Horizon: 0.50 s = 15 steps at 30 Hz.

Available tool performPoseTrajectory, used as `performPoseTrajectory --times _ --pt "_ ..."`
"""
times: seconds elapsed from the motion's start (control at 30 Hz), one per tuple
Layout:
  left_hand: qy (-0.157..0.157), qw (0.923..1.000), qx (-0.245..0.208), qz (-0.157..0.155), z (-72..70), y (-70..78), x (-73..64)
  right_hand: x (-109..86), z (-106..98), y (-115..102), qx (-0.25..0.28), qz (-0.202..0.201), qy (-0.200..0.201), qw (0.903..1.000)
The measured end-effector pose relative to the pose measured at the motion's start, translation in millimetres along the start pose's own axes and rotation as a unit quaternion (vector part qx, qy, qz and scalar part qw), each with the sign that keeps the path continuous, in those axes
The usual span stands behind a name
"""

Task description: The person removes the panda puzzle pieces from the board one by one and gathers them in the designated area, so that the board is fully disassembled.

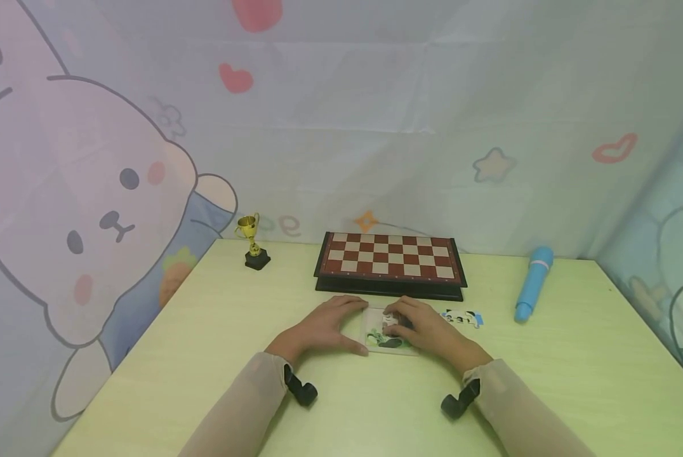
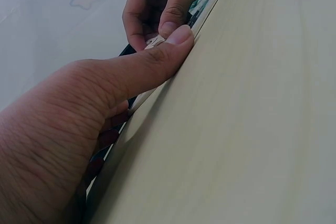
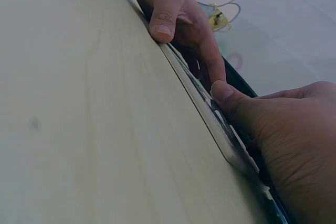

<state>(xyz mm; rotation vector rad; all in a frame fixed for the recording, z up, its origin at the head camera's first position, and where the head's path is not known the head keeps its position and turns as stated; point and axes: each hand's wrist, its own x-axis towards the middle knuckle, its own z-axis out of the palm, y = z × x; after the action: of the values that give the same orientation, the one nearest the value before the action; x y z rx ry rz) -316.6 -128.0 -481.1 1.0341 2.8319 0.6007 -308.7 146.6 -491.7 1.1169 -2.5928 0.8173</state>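
A small jigsaw puzzle board [image 1: 393,350] with a pale frame and a green, black and white picture lies flat on the table. My left hand [image 1: 331,325] holds its left side, thumb at the near corner and fingers at the far one. Over the board, my right hand [image 1: 427,327] pinches a pale puzzle piece [image 2: 155,41] between thumb and fingers, close to the picture. Part of the picture is hidden beneath this hand. Beside it on the right lie loose puzzle pieces [image 1: 461,317] in blue, black and white.
Just behind the puzzle board sits a red and white chessboard box [image 1: 390,260]. A small gold trophy cup [image 1: 252,241] stands at the back left of the table [image 1: 376,412]. Toward the right lies a blue microphone-shaped thing [image 1: 534,285]. A printed cloth [image 1: 347,146] hangs behind.
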Motion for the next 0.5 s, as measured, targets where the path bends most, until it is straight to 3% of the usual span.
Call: performPoseTrajectory --times 0.23,0.5 --pt "-0.001 1.0000 -0.001 0.000 1.0 -1.1 -0.4 -0.9 -0.1 -2.7 0.035 0.016 -0.004 0.9993" --pt "0.005 1.0000 -0.001 0.007 0.9 -2.3 0.2 -0.4 -1.8 -5.5 0.054 0.000 -0.011 0.9985"
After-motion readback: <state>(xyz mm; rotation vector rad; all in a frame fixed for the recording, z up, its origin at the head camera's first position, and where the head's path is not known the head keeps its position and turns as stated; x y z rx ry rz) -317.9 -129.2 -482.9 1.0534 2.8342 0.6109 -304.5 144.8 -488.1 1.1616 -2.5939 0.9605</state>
